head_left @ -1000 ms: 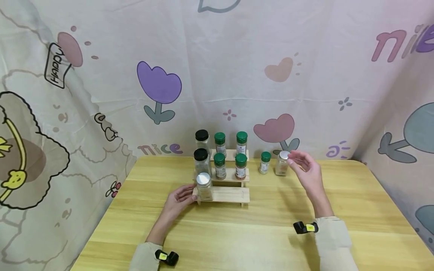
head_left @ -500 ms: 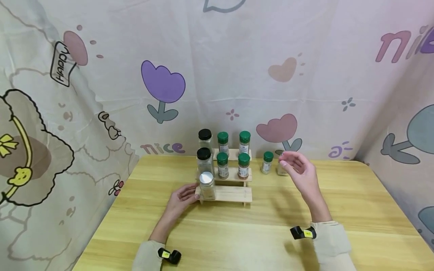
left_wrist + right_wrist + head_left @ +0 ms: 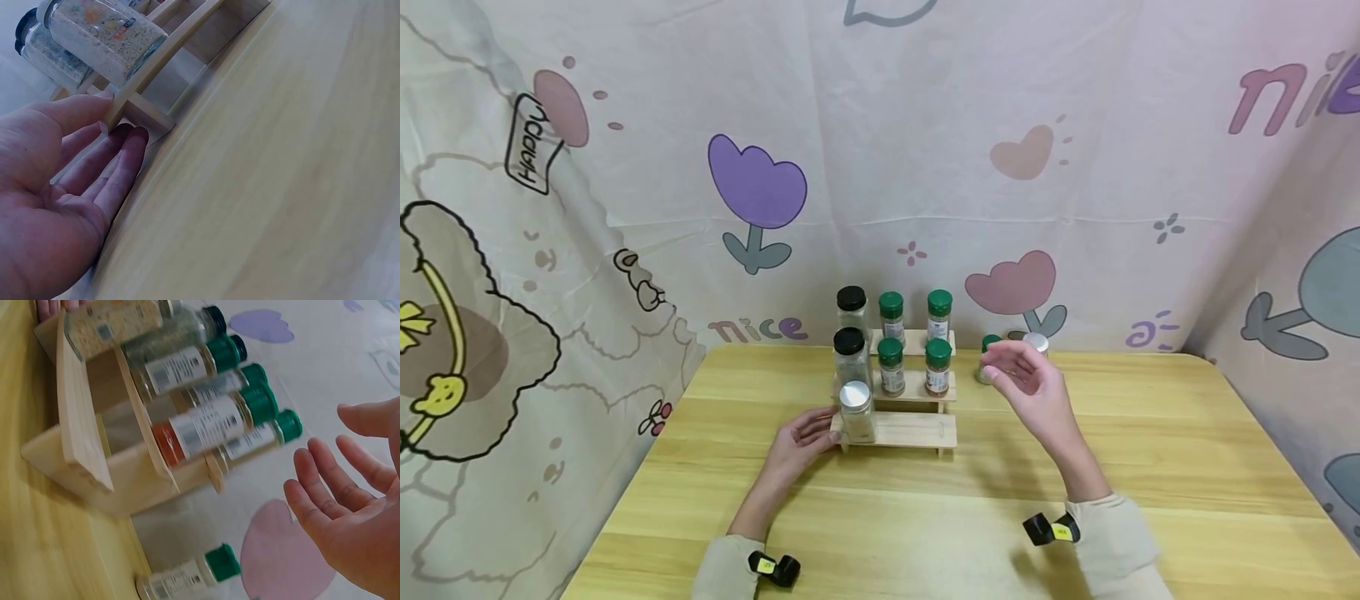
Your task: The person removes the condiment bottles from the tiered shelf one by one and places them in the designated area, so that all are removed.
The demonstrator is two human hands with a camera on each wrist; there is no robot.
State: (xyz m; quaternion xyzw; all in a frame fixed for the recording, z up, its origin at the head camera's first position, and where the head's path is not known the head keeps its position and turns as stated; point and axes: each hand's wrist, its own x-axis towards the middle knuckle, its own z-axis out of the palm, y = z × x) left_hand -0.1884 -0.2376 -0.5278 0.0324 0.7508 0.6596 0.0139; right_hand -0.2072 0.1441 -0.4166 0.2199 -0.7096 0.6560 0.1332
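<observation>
A three-tier wooden spice rack (image 3: 917, 430) stands mid-table. My left hand (image 3: 799, 448) grips the left end of its lowest step, with the thumb (image 3: 84, 111) on the front corner and fingers under it. A silver-lidded jar (image 3: 857, 417) with pale grainy contents stands on that step beside the thumb. My right hand (image 3: 1028, 392) holds nothing, its fingers loosely bent in the air. Behind it, partly hidden, are a small green-lidded spice jar (image 3: 181, 580) and another silver-lidded jar (image 3: 1037, 342), both off the rack to the right.
Two black-lidded jars (image 3: 850, 363) stand on the left of the upper tiers. Several green-lidded jars (image 3: 937, 368) stand beside them. A patterned cloth (image 3: 880, 150) hangs behind the wooden table (image 3: 925, 525).
My right hand has moved left, from beside the off-rack silver-lidded jar to in front of the small green-lidded one. The left hand keeps its place at the rack.
</observation>
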